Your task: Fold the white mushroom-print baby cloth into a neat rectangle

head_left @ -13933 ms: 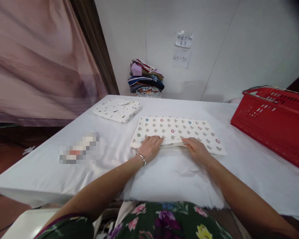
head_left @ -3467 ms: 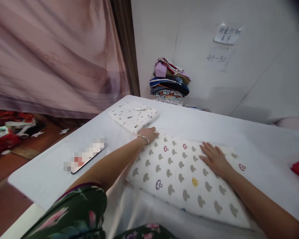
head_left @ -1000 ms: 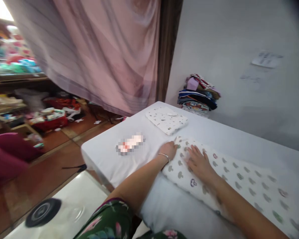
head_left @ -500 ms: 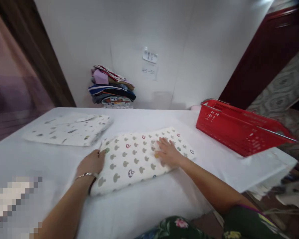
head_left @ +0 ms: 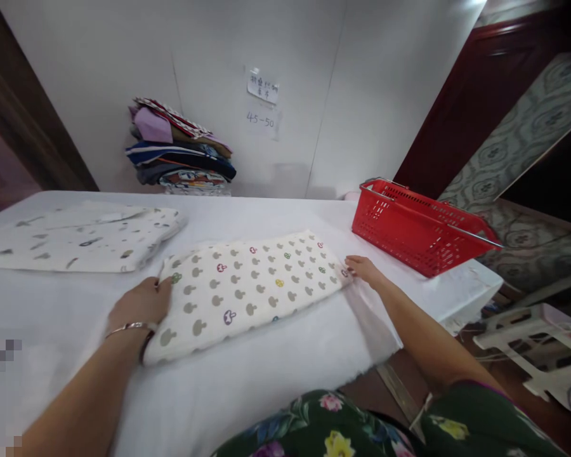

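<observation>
A folded white cloth [head_left: 261,289] printed with grey mushrooms and a few coloured ones lies slantwise on the white-covered table. My left hand [head_left: 140,308], with a bracelet at the wrist, is closed round the cloth's left edge; some of its fingers are hidden by the fabric. At the opposite end my right hand [head_left: 365,271] has its fingers together on the right corner, pinching the edge. Farther left lies another folded white cloth [head_left: 90,241] with a scattered dark print, apart from both hands.
A red plastic basket [head_left: 423,231] with metal handles stands at the table's [head_left: 266,362] right end. Against the wall rises a stack of folded fabrics [head_left: 181,149], beneath paper notes [head_left: 262,105]. A white plastic stool [head_left: 542,346] is on the floor at the right.
My right hand has slid from the top of the mushroom cloth to its right corner. My left hand stays at the left edge. The view has turned somewhat to the right.
</observation>
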Available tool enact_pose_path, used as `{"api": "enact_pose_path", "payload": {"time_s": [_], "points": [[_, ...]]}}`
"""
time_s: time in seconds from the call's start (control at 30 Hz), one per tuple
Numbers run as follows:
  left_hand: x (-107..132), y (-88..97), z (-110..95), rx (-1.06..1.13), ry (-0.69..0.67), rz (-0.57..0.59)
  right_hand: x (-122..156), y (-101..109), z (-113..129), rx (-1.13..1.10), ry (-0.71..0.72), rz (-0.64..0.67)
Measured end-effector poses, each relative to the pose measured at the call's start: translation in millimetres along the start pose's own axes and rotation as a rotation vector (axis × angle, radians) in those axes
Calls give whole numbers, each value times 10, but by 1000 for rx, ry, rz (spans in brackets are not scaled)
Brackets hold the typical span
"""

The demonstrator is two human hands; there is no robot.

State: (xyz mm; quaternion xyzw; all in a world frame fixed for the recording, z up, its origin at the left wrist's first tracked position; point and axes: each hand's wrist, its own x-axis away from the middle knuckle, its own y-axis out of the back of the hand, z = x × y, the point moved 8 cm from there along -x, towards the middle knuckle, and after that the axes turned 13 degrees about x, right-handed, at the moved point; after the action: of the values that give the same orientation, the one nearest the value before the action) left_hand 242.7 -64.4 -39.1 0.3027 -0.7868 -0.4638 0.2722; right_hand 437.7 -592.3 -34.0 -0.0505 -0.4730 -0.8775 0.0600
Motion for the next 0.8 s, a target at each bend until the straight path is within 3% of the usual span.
{"api": "enact_pose_path", "payload": {"time_s": [0.2,0.43,0.7,0.8], "points": [[-168,-202,97,0,-20,62,-117,-177,-197,9,-123,127],[-92,-200,95,150,-100,54,-298,-265,-186,54,-190,287],[60,-127,25,187,-152,1,-90,-372,23,-251,-185,465],[96,-130,22,188,-159,6,-61,-381,60,-316,-163,458]]}}
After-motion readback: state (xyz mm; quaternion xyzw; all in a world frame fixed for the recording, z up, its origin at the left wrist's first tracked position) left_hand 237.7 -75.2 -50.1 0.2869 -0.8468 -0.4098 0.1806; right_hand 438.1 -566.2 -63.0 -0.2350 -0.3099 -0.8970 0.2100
